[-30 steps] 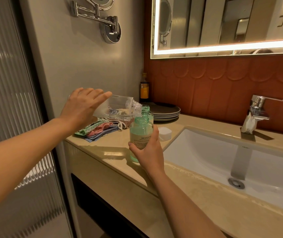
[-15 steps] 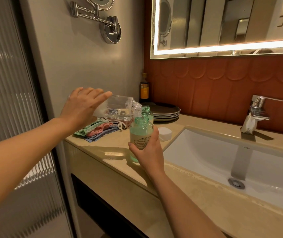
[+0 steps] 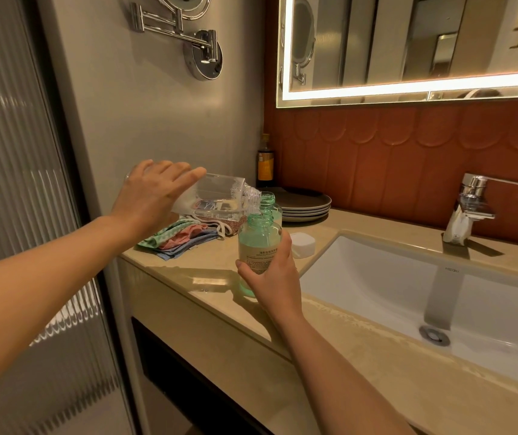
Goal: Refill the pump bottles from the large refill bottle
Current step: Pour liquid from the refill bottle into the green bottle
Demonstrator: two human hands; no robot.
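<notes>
My left hand point(image 3: 154, 196) grips the base of a clear large refill bottle point(image 3: 220, 199), which lies almost level with its neck over the mouth of a green bottle point(image 3: 259, 243). That green bottle has no pump on it and stands at the counter's front edge. My right hand point(image 3: 275, 277) holds it around the lower body, below the label. A second green bottle point(image 3: 268, 202), also open at the top, stands just behind it, mostly hidden.
Folded coloured cloths point(image 3: 182, 235) lie on the counter point(image 3: 207, 271) under the refill bottle. A white cap point(image 3: 303, 244) sits by the sink point(image 3: 408, 290). Stacked dark plates point(image 3: 306, 204) and a brown bottle point(image 3: 265, 163) stand at the back, the tap point(image 3: 471, 205) to the right.
</notes>
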